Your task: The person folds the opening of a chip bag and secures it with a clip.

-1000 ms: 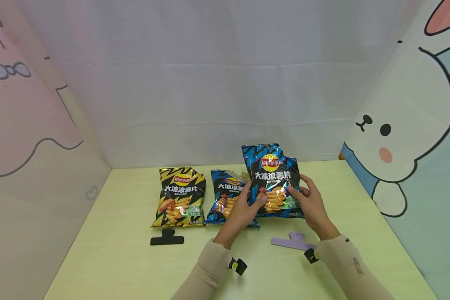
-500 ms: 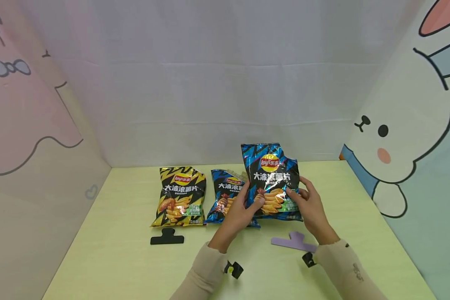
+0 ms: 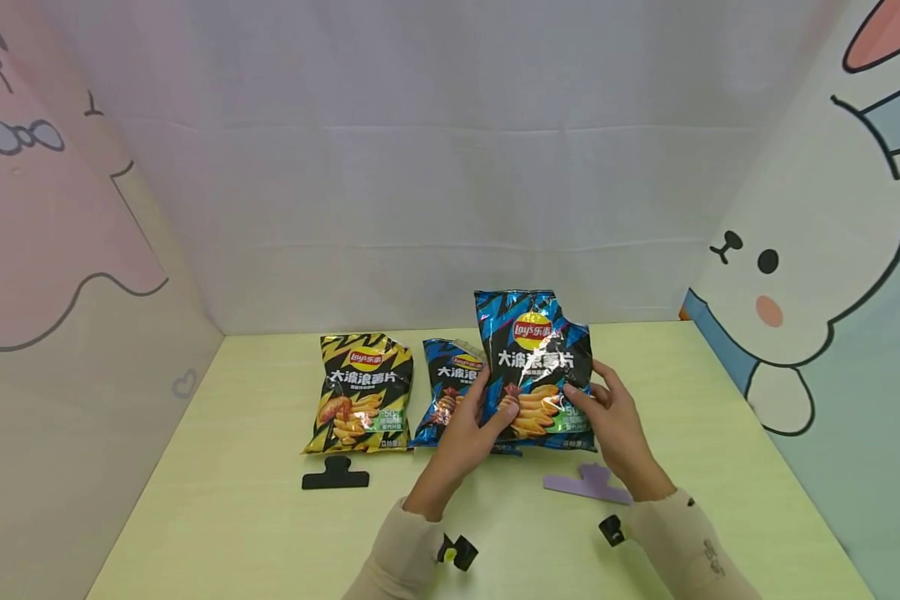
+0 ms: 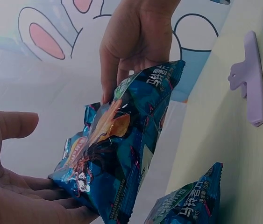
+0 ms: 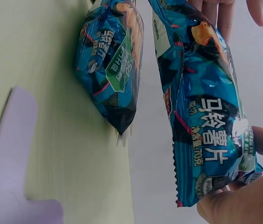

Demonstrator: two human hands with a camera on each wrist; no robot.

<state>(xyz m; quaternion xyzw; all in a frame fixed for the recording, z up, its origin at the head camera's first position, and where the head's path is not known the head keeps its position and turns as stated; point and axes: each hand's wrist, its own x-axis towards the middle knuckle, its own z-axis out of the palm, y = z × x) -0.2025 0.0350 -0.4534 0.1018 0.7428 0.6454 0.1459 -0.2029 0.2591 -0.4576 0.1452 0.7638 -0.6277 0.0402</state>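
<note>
raised blue bag (image 3: 536, 346) between fingers (image 3: 609, 378)

"Lay's", "大波浪薯片" on yellow bag (image 3: 363, 396), raised blue bag (image 3: 536, 371) (also "70克"), "50" on lower blue bag (image 5: 109, 70)

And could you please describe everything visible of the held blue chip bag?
The blue chip bag looks like glossy foil, with a zigzag bottom edge, Lay's logo, white lettering and pictured chips. One top corner is missing. It is tilted above the table. The left hand supports one side; the right hand pinches the other.
</note>
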